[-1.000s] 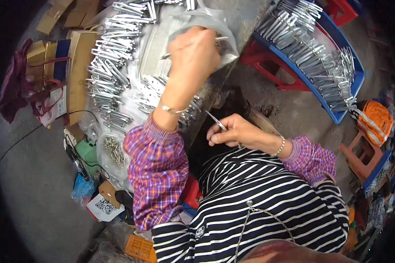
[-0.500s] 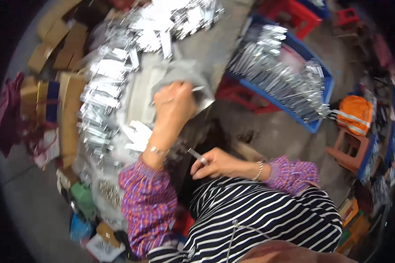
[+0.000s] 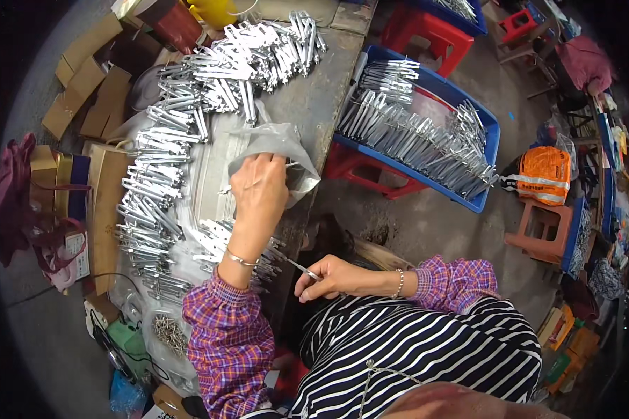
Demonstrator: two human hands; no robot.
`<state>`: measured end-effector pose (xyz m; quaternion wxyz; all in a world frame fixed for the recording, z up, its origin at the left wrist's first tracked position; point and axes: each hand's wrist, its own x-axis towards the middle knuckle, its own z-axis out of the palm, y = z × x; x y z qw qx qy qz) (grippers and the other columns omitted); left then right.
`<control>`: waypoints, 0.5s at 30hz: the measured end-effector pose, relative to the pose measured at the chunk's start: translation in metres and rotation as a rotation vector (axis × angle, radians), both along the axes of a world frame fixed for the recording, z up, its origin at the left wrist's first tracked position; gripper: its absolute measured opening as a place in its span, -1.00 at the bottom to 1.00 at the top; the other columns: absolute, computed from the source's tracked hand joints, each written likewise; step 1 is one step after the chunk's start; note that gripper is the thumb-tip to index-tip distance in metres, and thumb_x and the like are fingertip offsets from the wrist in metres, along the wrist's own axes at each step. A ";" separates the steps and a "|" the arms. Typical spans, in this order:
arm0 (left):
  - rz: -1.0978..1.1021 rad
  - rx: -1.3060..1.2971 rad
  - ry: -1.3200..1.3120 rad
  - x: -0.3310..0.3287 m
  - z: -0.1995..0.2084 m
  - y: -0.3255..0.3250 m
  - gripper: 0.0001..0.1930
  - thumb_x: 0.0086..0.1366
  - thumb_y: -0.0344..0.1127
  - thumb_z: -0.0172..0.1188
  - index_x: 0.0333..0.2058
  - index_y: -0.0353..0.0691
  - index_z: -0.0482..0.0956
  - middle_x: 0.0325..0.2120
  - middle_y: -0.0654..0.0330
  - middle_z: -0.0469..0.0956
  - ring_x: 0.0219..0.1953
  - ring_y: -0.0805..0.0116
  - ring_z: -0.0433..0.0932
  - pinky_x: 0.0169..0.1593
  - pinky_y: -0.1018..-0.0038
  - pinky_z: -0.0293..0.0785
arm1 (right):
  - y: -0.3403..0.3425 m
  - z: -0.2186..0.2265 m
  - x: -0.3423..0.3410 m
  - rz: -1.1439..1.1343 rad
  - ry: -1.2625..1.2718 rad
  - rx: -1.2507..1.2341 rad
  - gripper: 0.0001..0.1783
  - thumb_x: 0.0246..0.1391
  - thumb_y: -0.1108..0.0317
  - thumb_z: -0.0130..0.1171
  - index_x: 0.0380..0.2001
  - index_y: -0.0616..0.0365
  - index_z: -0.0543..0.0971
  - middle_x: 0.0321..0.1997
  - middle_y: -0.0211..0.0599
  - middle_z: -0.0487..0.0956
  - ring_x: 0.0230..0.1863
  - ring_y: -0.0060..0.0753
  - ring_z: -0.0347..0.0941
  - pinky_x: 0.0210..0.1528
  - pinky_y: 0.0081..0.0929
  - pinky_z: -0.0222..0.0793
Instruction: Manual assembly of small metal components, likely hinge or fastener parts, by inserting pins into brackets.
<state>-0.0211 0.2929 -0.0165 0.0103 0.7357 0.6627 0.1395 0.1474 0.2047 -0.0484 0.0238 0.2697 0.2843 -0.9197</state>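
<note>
My left hand [image 3: 258, 185]: at the mouth of a translucent plastic bag [image 3: 278, 138]; its grip I cannot tell.
My right hand [image 3: 323, 278]: pinching a slim silver metal piece [image 3: 302, 269].

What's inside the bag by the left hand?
The left hand and a metal piece show at the mouth of the plastic bag. Anything deeper is hidden by hand and plastic.
</note>
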 end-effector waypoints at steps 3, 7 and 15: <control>-0.013 0.058 0.108 0.003 -0.006 0.004 -0.93 -0.12 -0.45 0.10 -0.56 -0.26 0.50 -0.54 0.10 0.50 -0.40 0.11 0.49 -0.37 0.25 0.41 | 0.001 0.001 -0.001 0.005 -0.009 0.014 -0.79 -0.12 0.44 0.22 -0.34 0.23 0.56 -0.47 -0.43 0.56 -0.64 -0.86 0.18 -0.67 -0.81 -0.05; 0.006 -0.020 0.083 -0.004 -0.003 0.007 -0.94 -0.13 -0.44 0.08 -0.62 -0.26 0.51 -0.61 0.05 0.49 -0.47 0.07 0.49 -0.40 0.25 0.40 | 0.001 0.005 -0.002 0.000 -0.011 0.077 -0.80 -0.10 0.44 0.21 -0.33 0.24 0.56 -0.46 -0.42 0.56 -0.64 -0.86 0.19 -0.68 -0.82 -0.03; -0.010 0.019 -0.058 -0.006 -0.003 0.002 -0.89 -0.12 -0.40 0.07 -0.58 -0.23 0.55 -0.64 0.04 0.48 -0.51 0.05 0.47 -0.42 0.23 0.39 | -0.002 0.005 0.003 0.014 -0.022 0.073 -0.80 -0.11 0.41 0.23 -0.34 0.19 0.57 -0.44 -0.48 0.57 -0.52 -0.83 0.35 -0.63 -0.86 0.05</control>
